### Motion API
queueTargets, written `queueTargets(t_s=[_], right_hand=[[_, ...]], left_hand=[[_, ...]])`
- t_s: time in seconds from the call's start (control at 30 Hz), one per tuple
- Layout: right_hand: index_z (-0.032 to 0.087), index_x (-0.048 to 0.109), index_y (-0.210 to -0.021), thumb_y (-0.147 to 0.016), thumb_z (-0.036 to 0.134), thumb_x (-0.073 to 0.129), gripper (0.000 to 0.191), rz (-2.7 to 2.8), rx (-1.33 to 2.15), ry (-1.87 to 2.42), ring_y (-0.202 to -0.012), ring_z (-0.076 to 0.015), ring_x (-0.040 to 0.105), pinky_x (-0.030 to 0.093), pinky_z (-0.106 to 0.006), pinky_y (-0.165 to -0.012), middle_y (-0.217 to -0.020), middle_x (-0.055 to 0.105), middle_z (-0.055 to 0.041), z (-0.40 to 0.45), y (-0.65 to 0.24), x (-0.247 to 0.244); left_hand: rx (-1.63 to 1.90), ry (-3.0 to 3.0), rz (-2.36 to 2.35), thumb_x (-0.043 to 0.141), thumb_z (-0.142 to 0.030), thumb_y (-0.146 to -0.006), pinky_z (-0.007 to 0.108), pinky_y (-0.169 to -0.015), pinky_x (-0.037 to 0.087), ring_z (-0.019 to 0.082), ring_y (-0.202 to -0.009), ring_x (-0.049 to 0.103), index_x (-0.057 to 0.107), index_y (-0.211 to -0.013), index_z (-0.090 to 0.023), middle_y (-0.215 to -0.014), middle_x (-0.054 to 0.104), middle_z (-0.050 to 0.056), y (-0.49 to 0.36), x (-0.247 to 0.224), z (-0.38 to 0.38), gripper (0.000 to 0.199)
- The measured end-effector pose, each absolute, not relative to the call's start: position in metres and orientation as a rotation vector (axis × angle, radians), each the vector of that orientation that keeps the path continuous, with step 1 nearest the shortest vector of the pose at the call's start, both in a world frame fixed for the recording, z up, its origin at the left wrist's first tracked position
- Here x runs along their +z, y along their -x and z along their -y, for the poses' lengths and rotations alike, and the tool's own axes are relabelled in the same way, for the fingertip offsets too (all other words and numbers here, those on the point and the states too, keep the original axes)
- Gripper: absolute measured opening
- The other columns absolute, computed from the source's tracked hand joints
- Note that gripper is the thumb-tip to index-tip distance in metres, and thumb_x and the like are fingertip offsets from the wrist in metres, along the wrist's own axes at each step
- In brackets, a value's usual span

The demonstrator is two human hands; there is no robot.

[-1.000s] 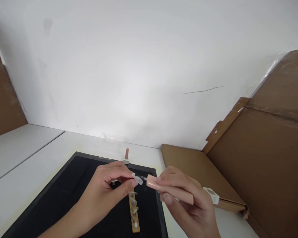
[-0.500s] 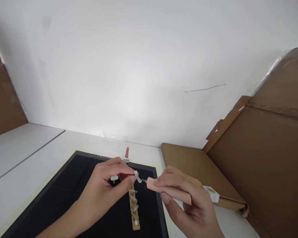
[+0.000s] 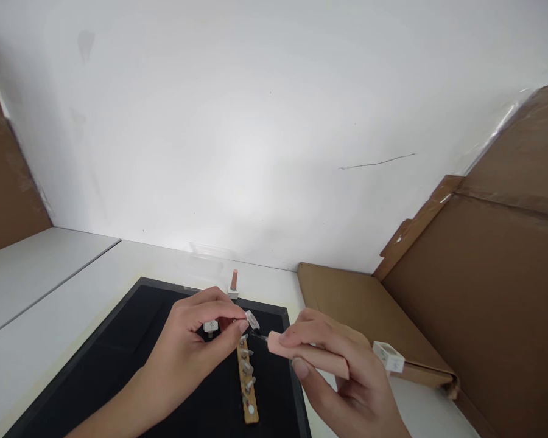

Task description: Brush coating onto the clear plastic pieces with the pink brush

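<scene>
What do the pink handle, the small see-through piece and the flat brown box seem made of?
Pink handle: probably smooth plastic, judging by its even colour and soft sheen. Small see-through piece: likely plastic, being translucent and shiny. Flat brown box: apparently matte cardboard, with a frayed corner.

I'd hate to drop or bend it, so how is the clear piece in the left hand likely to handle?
The clear piece is probably very light, being small and thin. It seems fairly stiff: held near one end by the left hand, it juts out without visible sagging. Its glossy look suggests it might be slippery.
</scene>
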State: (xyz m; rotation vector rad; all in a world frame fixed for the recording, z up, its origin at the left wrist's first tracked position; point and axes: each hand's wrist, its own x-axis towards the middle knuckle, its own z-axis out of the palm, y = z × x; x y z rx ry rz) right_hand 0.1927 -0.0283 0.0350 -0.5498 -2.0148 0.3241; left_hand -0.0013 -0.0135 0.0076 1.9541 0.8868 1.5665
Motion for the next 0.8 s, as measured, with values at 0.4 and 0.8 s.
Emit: queueTargets(t_s=[0.4,0.8], right_hand=[[0.023,0.062,-0.100,-0.081,0.001,0.052,0.031,2.009,0.311,0.550,-0.060,-0.0122,0.052,0.043,-0.024,-0.053,-0.071,0.065,0.0003,0.0283,-0.1915,0.0347],[0.021,0.059,-0.096,-0.078,0.000,0.047,0.030,2.106,0.233,0.618,-0.054,-0.0115,0.049,0.036,-0.023,-0.048,-0.062,0.059,0.0020,0.0284,-0.1899,0.0348]], left_hand=[[1.568,-1.979,-0.914,0.060,-0.007,-0.078,0.017,-0.050,0.047,0.010,-0.056,0.059,0.072,-0.071,-0.013,-0.063,0.064,0.003,0.0007,0.0091,0.0149,0.015],[1.528,-2.050,-0.952,0.056,-0.008,-0.077,0.016,-0.043,0.042,0.010,-0.050,0.056,0.069,-0.067,-0.012,-0.057,0.059,0.002,0.0003,0.0091,0.0119,0.017]])
